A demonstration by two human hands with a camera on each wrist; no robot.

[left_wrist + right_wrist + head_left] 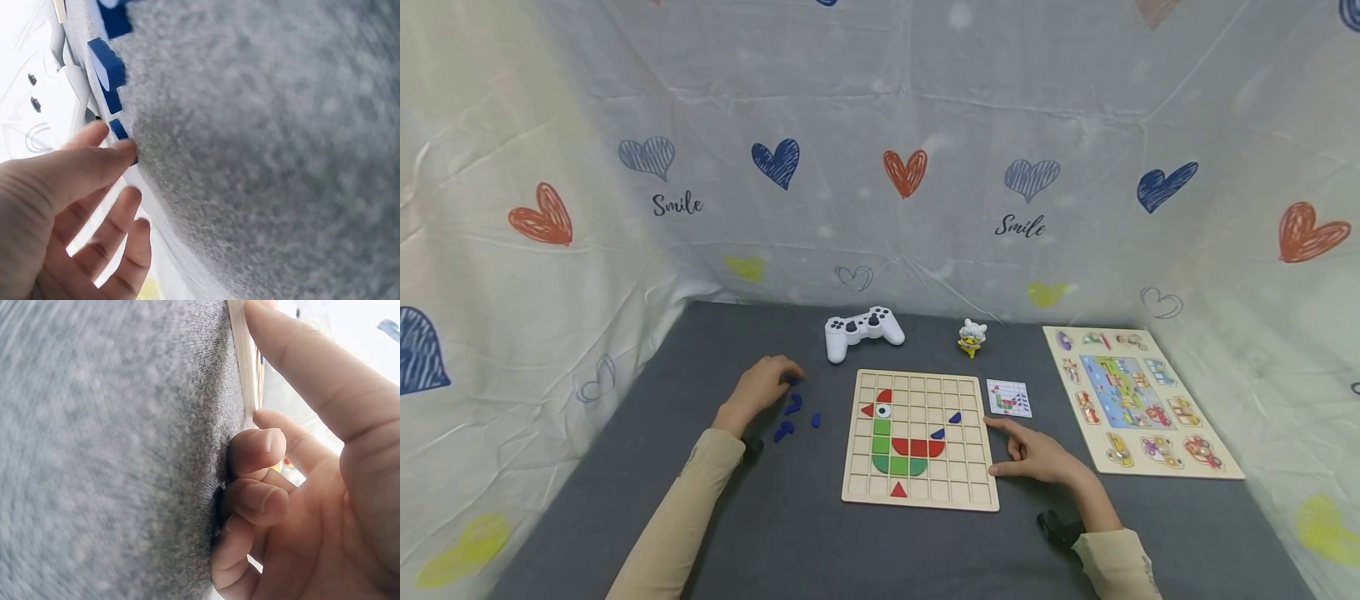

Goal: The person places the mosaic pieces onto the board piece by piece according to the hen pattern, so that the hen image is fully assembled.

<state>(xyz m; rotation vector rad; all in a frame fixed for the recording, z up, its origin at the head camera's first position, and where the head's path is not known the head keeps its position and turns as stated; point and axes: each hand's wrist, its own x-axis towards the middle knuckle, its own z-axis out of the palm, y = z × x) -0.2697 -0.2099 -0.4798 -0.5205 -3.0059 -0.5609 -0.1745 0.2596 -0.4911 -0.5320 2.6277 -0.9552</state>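
My left hand [763, 384] is at the left, beyond a loose group of blue puzzle pieces [784, 431]. In the left wrist view, its thumb and index finger pinch a small blue puzzle piece [117, 129], mostly covered by the thumb. A wooden grid board [962, 485] bears red, green and blue pieces that form a bird shape, with a round eye piece [883, 410]. Two blue pieces [955, 417] sit at its right part. My right hand [1037, 455] touches the board's right edge with thumb and index fingertips; its other fingers are curled in.
A white game controller [863, 329] and a small figurine [972, 337] stand behind the board. A pattern card [1010, 398] lies at its upper right. Further right lies a wooden picture puzzle [1138, 408]. A cloth with printed hearts hangs around the dark table [820, 542].
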